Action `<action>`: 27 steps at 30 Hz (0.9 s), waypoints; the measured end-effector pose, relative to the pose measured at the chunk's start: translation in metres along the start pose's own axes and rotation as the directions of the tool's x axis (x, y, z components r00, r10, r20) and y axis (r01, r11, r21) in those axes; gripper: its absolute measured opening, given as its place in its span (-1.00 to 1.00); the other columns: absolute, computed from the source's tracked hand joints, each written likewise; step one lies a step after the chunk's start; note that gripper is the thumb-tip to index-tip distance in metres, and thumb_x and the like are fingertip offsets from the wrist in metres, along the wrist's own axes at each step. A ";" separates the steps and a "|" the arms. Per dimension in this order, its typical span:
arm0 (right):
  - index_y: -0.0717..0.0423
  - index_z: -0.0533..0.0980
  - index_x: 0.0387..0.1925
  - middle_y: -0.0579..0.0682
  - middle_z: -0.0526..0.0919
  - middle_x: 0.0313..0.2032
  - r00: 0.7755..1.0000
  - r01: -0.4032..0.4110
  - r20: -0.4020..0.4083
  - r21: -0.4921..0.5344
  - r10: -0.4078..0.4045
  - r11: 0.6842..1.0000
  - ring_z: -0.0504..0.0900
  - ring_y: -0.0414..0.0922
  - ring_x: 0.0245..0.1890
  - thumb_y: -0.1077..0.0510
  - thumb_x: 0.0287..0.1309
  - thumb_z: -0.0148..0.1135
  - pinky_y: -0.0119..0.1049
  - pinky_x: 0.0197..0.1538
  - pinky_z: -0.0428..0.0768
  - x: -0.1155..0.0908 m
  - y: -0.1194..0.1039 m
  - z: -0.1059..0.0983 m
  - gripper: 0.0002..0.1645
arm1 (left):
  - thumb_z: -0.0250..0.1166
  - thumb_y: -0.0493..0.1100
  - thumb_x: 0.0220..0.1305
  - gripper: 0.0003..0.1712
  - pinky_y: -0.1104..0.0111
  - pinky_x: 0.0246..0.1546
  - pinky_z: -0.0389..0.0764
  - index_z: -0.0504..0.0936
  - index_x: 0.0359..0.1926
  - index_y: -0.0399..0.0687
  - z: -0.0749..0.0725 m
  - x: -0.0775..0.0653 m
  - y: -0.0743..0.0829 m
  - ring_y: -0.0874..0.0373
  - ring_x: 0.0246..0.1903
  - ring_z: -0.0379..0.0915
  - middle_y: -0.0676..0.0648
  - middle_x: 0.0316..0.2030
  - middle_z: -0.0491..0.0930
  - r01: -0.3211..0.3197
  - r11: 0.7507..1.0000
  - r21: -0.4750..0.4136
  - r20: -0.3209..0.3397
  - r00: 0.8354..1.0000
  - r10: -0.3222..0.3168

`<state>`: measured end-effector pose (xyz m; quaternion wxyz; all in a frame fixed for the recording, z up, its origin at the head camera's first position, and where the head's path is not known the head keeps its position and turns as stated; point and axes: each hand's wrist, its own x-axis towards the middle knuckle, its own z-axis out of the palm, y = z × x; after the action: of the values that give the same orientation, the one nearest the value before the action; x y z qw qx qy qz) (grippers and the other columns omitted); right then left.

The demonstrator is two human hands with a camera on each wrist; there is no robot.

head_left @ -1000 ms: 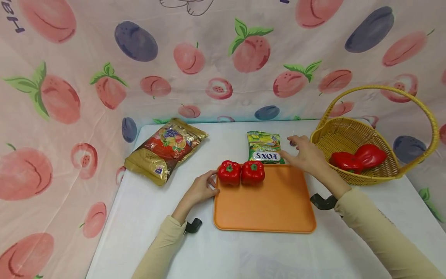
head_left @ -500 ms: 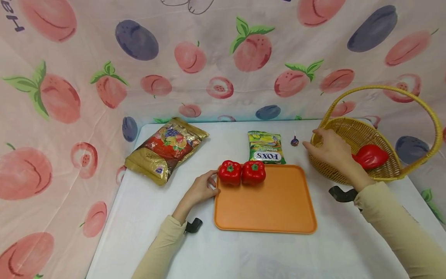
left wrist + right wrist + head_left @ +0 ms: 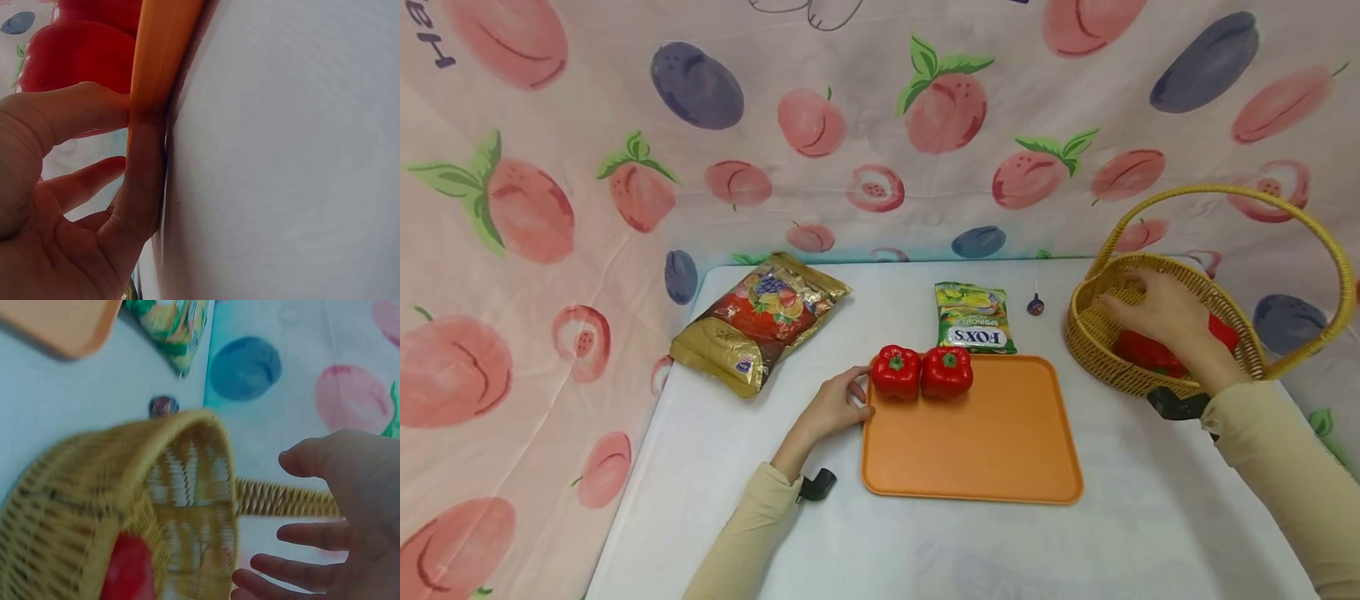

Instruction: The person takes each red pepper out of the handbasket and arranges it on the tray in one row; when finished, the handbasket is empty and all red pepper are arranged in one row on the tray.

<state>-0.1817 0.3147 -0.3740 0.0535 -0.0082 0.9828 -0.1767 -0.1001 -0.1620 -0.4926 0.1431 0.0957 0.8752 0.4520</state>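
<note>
My left hand (image 3: pixel 835 406) holds the left edge of the orange tray (image 3: pixel 973 454), thumb and a finger at its rim in the left wrist view. On the tray's back left corner sit two red bell peppers: the left pepper (image 3: pixel 896 372) and the right pepper (image 3: pixel 947 372), side by side. Over the wicker basket (image 3: pixel 1086 350) reaches my right hand (image 3: pixel 1168 312), fingers spread with nothing between them. Beneath it in the basket lie red peppers (image 3: pixel 1150 352), partly hidden by the hand and wrist. In the right wrist view a blurred red pepper (image 3: pixel 130 569) shows inside the basket.
A gold and red snack bag (image 3: pixel 763 321) lies at the back left. Behind the tray is a green FOX'S candy bag (image 3: pixel 975 318), with a small lollipop (image 3: pixel 1035 305) to its right. The basket's tall handle (image 3: pixel 1232 192) arches over it. A fruit-print cloth hangs behind the table.
My right hand has moved right, from beside the candy bag and lollipop to over the basket, uncovering the lollipop. My left hand has stayed at the tray's edge.
</note>
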 end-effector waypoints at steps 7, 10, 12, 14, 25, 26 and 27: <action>0.49 0.20 0.29 0.56 0.33 0.15 0.998 -0.047 0.039 -0.021 0.048 0.999 0.34 0.50 0.08 -0.39 0.26 -0.01 0.43 -0.03 0.33 0.004 0.032 -0.004 0.04 | 0.42 -0.35 0.01 -0.23 0.37 -0.47 0.50 0.43 0.31 -0.18 0.001 0.000 -0.003 0.22 -0.57 0.51 -0.03 -0.40 0.55 -0.002 1.000 -0.006 -0.002 1.000 0.002; 0.54 0.19 0.26 0.58 0.34 0.11 0.998 -0.061 0.033 -0.016 0.062 0.998 0.36 0.50 0.04 -0.35 0.28 0.00 0.42 0.00 0.34 0.005 0.044 -0.006 0.02 | 0.42 -0.35 0.02 -0.24 0.37 -0.47 0.50 0.43 0.31 -0.18 0.001 0.000 -0.003 0.22 -0.57 0.51 -0.03 -0.40 0.55 0.002 1.000 -0.007 -0.001 1.000 -0.002; 0.57 0.18 0.25 0.60 0.34 0.09 0.997 -0.066 0.028 -0.013 0.067 0.998 0.37 0.50 0.01 -0.33 0.30 -0.02 0.41 0.01 0.34 0.006 0.052 -0.008 0.01 | 0.42 -0.35 0.02 -0.24 0.37 -0.47 0.50 0.43 0.31 -0.18 0.001 0.001 -0.003 0.22 -0.57 0.51 -0.04 -0.39 0.55 0.000 1.000 -0.008 0.001 1.000 0.000; 0.58 0.17 0.24 0.61 0.34 0.07 0.996 -0.083 0.028 -0.022 0.083 0.996 0.38 0.51 -0.02 -0.34 0.31 -0.03 0.42 -0.04 0.35 0.006 0.059 -0.010 0.02 | 0.42 -0.35 0.02 -0.24 0.37 -0.47 0.50 0.43 0.31 -0.18 0.001 0.001 -0.003 0.23 -0.57 0.51 -0.04 -0.39 0.55 -0.004 1.000 -0.007 0.001 1.000 0.004; 0.61 0.19 0.05 0.59 0.34 -0.13 0.974 -0.223 0.028 -0.073 0.226 0.972 0.37 0.44 -0.20 -0.38 0.27 -0.03 0.45 -0.17 0.36 0.004 0.069 -0.017 0.01 | 0.42 -0.36 0.01 -0.24 0.38 -0.48 0.50 0.43 0.31 -0.18 0.000 0.001 -0.001 0.23 -0.57 0.51 -0.04 -0.39 0.55 0.000 1.000 -0.005 0.003 1.000 0.000; 0.61 0.19 0.04 0.60 0.34 -0.13 0.974 -0.223 0.026 -0.080 0.226 0.971 0.37 0.45 -0.20 -0.36 0.27 -0.02 0.44 -0.18 0.36 0.004 0.069 -0.018 0.00 | 0.42 -0.36 0.02 -0.24 0.38 -0.47 0.50 0.43 0.31 -0.18 0.000 0.001 -0.001 0.23 -0.57 0.51 -0.04 -0.39 0.55 0.001 1.000 -0.004 0.002 1.000 -0.001; 0.61 0.20 0.03 0.61 0.34 -0.13 0.973 -0.225 0.025 -0.087 0.228 0.970 0.37 0.47 -0.19 -0.35 0.27 -0.01 0.45 -0.18 0.36 0.005 0.069 -0.019 -0.02 | 0.42 -0.36 0.02 -0.24 0.37 -0.47 0.50 0.43 0.31 -0.18 -0.001 0.001 -0.001 0.23 -0.57 0.51 -0.04 -0.39 0.55 0.001 1.000 -0.003 0.001 1.000 -0.001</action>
<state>-0.1881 0.3854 -0.3805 0.0898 0.0987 0.9828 -0.1278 -0.1009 -0.1628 -0.4930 0.1438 0.0954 0.8744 0.4535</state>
